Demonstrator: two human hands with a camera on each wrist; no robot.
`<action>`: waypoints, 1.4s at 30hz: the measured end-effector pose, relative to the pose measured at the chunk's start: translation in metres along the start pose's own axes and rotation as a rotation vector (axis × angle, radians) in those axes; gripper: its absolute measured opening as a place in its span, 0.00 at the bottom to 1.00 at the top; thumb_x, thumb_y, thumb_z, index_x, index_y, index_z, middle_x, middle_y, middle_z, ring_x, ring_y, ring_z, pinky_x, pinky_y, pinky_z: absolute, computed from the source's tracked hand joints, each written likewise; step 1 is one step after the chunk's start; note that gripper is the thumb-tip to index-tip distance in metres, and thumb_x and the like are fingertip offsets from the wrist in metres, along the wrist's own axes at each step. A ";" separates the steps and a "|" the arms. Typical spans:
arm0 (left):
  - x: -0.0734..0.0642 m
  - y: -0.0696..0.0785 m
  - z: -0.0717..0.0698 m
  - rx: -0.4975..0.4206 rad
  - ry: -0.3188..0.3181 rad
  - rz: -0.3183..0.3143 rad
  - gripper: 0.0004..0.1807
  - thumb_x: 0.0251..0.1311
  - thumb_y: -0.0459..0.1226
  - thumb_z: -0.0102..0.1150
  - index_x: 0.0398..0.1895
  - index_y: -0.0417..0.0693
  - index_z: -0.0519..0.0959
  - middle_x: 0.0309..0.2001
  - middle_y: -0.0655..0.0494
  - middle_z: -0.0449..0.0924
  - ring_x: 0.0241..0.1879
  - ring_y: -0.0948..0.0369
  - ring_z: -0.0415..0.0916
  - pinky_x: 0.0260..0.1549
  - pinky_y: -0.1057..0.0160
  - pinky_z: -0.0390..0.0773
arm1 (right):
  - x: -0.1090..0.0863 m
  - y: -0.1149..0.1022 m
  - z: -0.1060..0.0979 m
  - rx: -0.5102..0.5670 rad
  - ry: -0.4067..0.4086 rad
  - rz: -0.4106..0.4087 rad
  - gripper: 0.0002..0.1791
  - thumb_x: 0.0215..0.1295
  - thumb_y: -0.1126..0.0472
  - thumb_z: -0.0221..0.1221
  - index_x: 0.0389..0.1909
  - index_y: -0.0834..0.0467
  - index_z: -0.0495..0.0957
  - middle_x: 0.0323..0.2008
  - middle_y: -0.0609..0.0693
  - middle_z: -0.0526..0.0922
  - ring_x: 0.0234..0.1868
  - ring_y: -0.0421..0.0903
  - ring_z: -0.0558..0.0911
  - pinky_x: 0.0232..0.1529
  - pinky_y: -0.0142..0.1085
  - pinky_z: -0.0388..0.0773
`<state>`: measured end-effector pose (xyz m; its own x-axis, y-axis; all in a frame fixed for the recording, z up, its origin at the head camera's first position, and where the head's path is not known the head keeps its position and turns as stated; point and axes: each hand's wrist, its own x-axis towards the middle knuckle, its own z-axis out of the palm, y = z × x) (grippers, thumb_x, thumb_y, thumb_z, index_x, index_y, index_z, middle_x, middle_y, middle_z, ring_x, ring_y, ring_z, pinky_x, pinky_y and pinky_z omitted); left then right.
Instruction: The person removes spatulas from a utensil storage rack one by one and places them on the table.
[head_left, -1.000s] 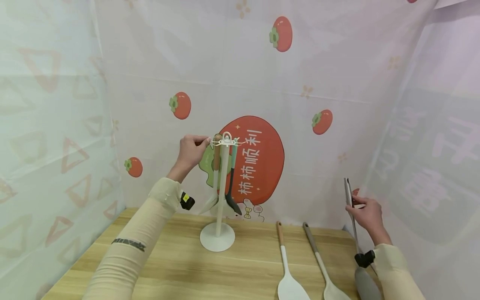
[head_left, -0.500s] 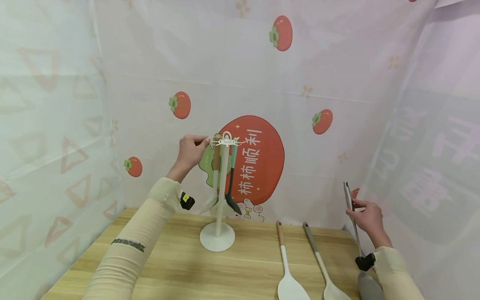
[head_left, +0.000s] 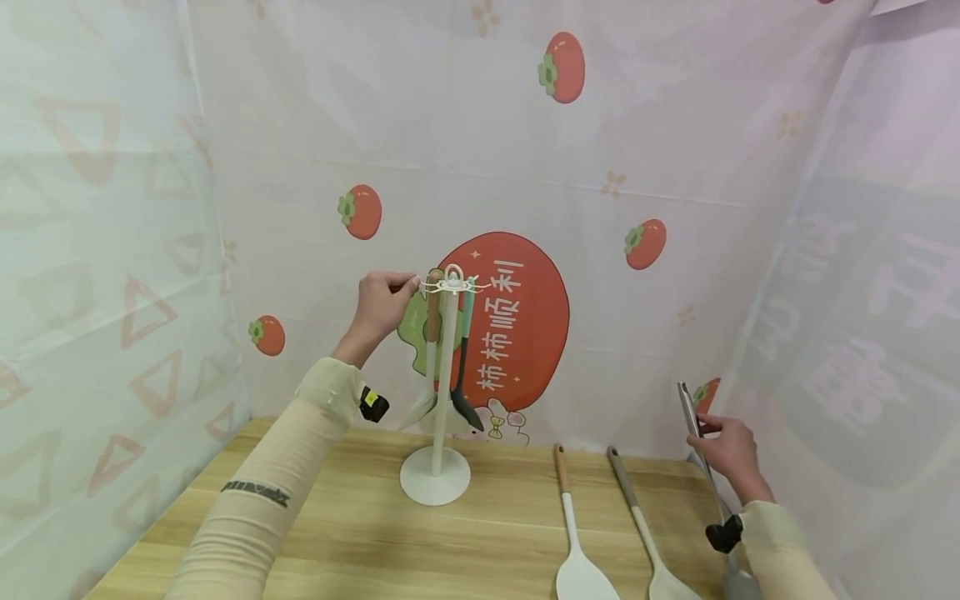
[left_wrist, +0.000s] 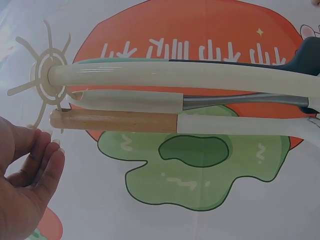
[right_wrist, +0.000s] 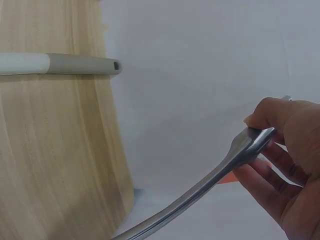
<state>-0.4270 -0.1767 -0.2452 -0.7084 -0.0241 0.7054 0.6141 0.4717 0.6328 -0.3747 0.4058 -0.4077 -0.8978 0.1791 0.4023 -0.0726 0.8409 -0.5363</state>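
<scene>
A cream utensil rack (head_left: pixel 442 375) stands upright on a round base, with a ring of hooks at its top. My left hand (head_left: pixel 382 300) pinches one hook's tip between thumb and fingers. From the hooks hang a wooden-handled white utensil (left_wrist: pixel 120 121), a cream-handled one with a metal shaft (left_wrist: pixel 135 100), and a teal-handled dark one (head_left: pixel 463 333). At the right, my right hand (head_left: pixel 729 450) holds a metal-handled utensil (right_wrist: pixel 195 192) near the upper end of its handle. Its greyish lower end sits partly behind the wrist, so its kind cannot be told.
On the wooden table (head_left: pixel 360 533) lie a white turner (head_left: pixel 581 575) with a wooden handle and a beige utensil (head_left: pixel 637 517) with a grey-brown handle. Printed cloth walls (head_left: pixel 480 117) close in the back and both sides.
My right hand has moved down and slightly left, lowering the metal-handled utensil and tilting its top further left. The left hand keeps its pinch on the hook; the rack has not moved.
</scene>
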 end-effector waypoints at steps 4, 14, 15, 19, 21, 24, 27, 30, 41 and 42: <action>0.000 0.000 0.000 0.001 0.002 0.002 0.14 0.73 0.34 0.57 0.50 0.32 0.85 0.43 0.36 0.87 0.40 0.47 0.83 0.38 0.59 0.79 | 0.000 0.005 0.005 0.006 -0.023 0.013 0.29 0.59 0.64 0.68 0.60 0.74 0.76 0.45 0.70 0.85 0.39 0.59 0.85 0.26 0.37 0.75; 0.000 -0.001 0.002 0.006 0.006 0.000 0.14 0.72 0.34 0.57 0.50 0.32 0.86 0.42 0.37 0.88 0.40 0.48 0.83 0.39 0.56 0.79 | -0.003 0.016 0.015 -0.008 -0.069 0.009 0.28 0.58 0.63 0.68 0.58 0.74 0.78 0.42 0.69 0.86 0.36 0.59 0.85 0.28 0.38 0.75; 0.000 -0.001 0.002 0.004 0.006 0.000 0.14 0.72 0.34 0.57 0.50 0.32 0.86 0.42 0.37 0.88 0.40 0.48 0.83 0.39 0.57 0.79 | -0.003 0.017 0.016 -0.006 -0.073 0.012 0.28 0.58 0.63 0.68 0.58 0.74 0.78 0.42 0.69 0.86 0.36 0.59 0.85 0.28 0.38 0.76; -0.001 0.000 0.002 0.003 0.006 -0.005 0.14 0.72 0.34 0.57 0.50 0.31 0.85 0.42 0.37 0.88 0.40 0.48 0.83 0.37 0.60 0.78 | -0.004 0.020 0.019 -0.013 -0.072 0.024 0.28 0.57 0.63 0.69 0.57 0.74 0.78 0.42 0.69 0.86 0.36 0.58 0.85 0.29 0.38 0.75; -0.001 0.000 0.002 0.003 0.005 -0.005 0.14 0.72 0.34 0.57 0.51 0.31 0.85 0.42 0.37 0.88 0.40 0.48 0.84 0.37 0.60 0.78 | -0.003 0.021 0.020 -0.018 -0.065 0.027 0.28 0.57 0.62 0.69 0.57 0.73 0.79 0.41 0.68 0.87 0.36 0.58 0.85 0.29 0.38 0.74; -0.001 0.000 0.002 -0.001 0.007 -0.001 0.14 0.72 0.34 0.58 0.51 0.31 0.85 0.43 0.37 0.88 0.41 0.47 0.84 0.38 0.61 0.78 | -0.003 0.022 0.022 -0.021 -0.058 0.031 0.28 0.57 0.62 0.69 0.57 0.73 0.79 0.41 0.68 0.87 0.36 0.58 0.85 0.29 0.39 0.74; -0.001 0.000 0.001 -0.004 0.007 -0.002 0.14 0.72 0.34 0.58 0.51 0.31 0.85 0.43 0.37 0.88 0.40 0.47 0.84 0.37 0.61 0.78 | -0.002 0.023 0.024 -0.017 -0.062 0.037 0.28 0.58 0.62 0.69 0.57 0.73 0.79 0.41 0.68 0.86 0.35 0.58 0.85 0.29 0.39 0.74; -0.001 0.000 0.001 -0.005 0.006 -0.003 0.14 0.72 0.34 0.58 0.51 0.33 0.85 0.43 0.38 0.88 0.40 0.48 0.84 0.36 0.62 0.77 | -0.002 0.025 0.027 -0.010 -0.071 0.049 0.28 0.58 0.62 0.69 0.57 0.73 0.79 0.41 0.68 0.86 0.32 0.53 0.84 0.28 0.39 0.74; -0.002 -0.001 0.001 -0.003 0.010 0.006 0.13 0.72 0.34 0.58 0.51 0.34 0.86 0.42 0.38 0.88 0.39 0.50 0.83 0.36 0.62 0.77 | 0.001 0.036 0.039 -0.005 -0.110 0.091 0.26 0.56 0.63 0.69 0.54 0.73 0.81 0.38 0.65 0.87 0.31 0.48 0.82 0.28 0.38 0.73; -0.001 -0.001 0.001 -0.003 0.011 0.007 0.13 0.72 0.34 0.58 0.51 0.34 0.86 0.42 0.38 0.88 0.39 0.49 0.83 0.36 0.62 0.77 | 0.002 0.037 0.040 -0.008 -0.110 0.089 0.25 0.55 0.63 0.69 0.53 0.73 0.81 0.37 0.64 0.87 0.31 0.47 0.82 0.28 0.38 0.73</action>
<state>-0.4270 -0.1761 -0.2472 -0.7006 -0.0305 0.7129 0.6196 0.4695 0.6290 -0.3963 0.4164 -0.4568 -0.9428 0.1964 0.2695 0.0125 0.8285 -0.5599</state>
